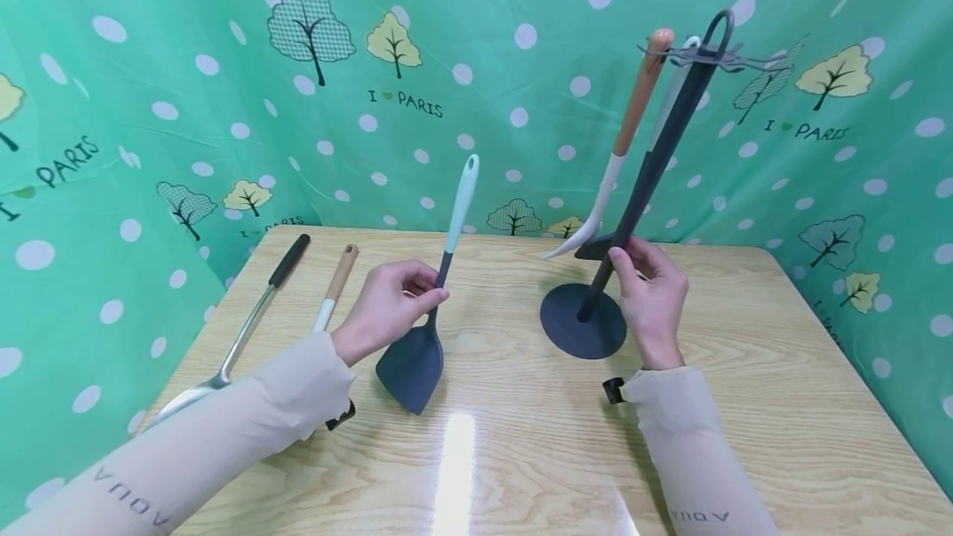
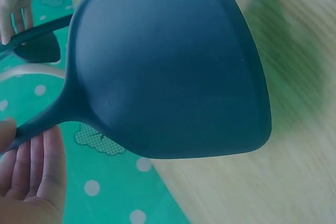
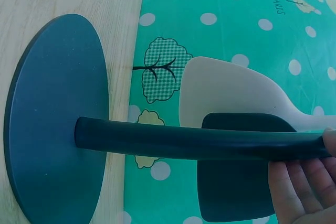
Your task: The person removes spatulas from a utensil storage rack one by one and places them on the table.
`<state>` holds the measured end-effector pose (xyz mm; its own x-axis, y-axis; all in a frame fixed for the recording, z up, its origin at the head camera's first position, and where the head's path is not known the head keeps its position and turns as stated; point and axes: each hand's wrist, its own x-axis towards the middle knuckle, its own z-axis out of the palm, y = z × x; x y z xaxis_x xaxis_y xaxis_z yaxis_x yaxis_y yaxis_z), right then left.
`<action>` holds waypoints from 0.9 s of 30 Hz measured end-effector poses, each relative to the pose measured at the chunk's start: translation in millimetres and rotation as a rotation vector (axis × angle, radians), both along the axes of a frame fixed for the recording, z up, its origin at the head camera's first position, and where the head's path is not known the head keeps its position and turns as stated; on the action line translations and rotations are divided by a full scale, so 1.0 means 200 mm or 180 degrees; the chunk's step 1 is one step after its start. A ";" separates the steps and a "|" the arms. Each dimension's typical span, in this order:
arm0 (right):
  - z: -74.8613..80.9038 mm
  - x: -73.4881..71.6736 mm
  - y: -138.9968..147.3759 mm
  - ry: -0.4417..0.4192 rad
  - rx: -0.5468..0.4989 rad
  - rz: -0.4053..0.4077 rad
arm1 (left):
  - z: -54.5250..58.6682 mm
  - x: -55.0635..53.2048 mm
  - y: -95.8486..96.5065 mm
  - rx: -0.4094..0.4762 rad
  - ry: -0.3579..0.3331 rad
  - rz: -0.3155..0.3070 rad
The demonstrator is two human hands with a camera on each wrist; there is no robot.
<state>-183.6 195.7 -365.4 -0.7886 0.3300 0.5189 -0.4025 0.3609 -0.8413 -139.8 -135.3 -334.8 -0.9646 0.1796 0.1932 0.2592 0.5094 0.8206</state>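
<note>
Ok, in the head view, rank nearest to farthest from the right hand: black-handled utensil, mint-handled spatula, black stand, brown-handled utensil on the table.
1. Black stand, in the right hand
2. Mint-handled spatula, in the left hand
3. Brown-handled utensil, further left
4. Black-handled utensil, farthest left

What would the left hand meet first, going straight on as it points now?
Probably the utensil stand, or the white-headed spatula hanging on it; depth from the left hand is unclear.

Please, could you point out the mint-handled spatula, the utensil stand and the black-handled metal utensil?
Mint-handled spatula (image 1: pixel 414 366): head view, on its dark blade.
Utensil stand (image 3: pixel 157 140): right wrist view, on its pole.
Black-handled metal utensil (image 1: pixel 250 326): head view, on its shaft.
</note>
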 end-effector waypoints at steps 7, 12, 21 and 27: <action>0.01 0.01 0.00 -0.0032 0.0007 -0.0003 | -0.03 0.02 -0.03 -0.0080 -0.0049 0.0074; 0.09 0.07 -0.05 -0.0083 0.0030 -0.0015 | -0.04 0.04 -0.06 -0.0148 -0.0126 0.0145; 0.14 0.10 -0.07 -0.0104 0.0009 0.0002 | -0.05 0.03 -0.13 -0.0336 -0.0272 0.0316; 0.11 0.08 -0.06 -0.0093 0.0030 -0.0025 | -0.05 0.02 -0.18 -0.0267 -0.0297 0.0428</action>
